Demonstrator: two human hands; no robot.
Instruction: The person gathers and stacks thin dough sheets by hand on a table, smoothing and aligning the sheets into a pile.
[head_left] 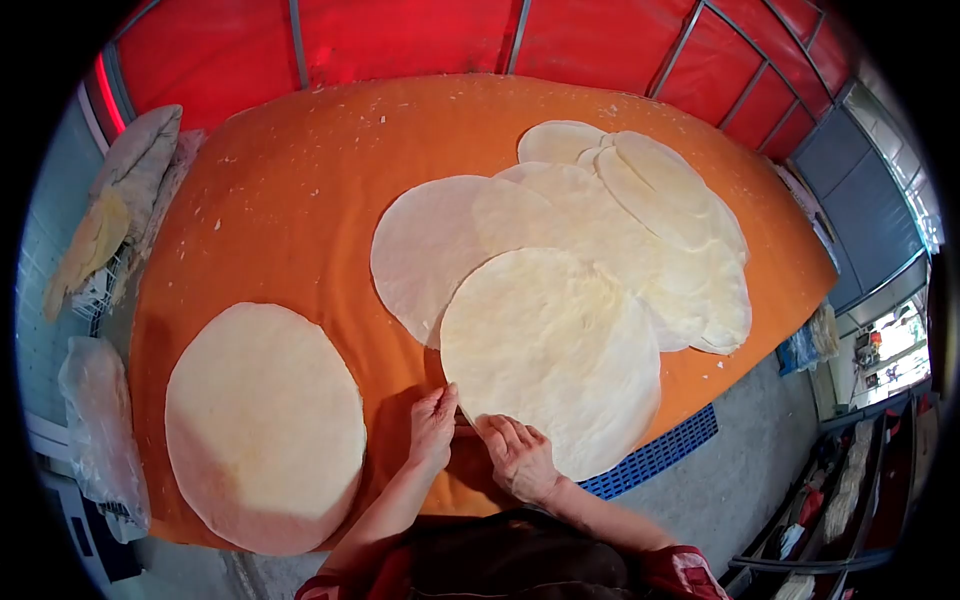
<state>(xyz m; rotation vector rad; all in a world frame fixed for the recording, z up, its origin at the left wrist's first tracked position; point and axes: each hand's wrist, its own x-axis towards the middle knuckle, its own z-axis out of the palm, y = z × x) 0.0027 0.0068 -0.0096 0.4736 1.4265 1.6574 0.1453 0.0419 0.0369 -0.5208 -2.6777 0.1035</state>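
Several thin round dough sheets lie on an orange cloth-covered table (270, 200). My left hand (435, 425) pinches the lower left edge of the front dough sheet (550, 350). Just to its right, my right hand (520, 458) has its fingers closed on the lower edge of that same sheet. Behind it, a paler sheet (425, 250) and a heap of overlapping sheets (690, 270) spread towards the back right. A separate round sheet (265, 420) lies flat at the left.
Folded cloths (140, 160) and a clear plastic bag (95, 415) are at the left edge. Red panels (410, 40) stand behind the table. A blue slatted mat (660, 450) shows beyond its front right edge, with a dark rack (870, 490) at the far right.
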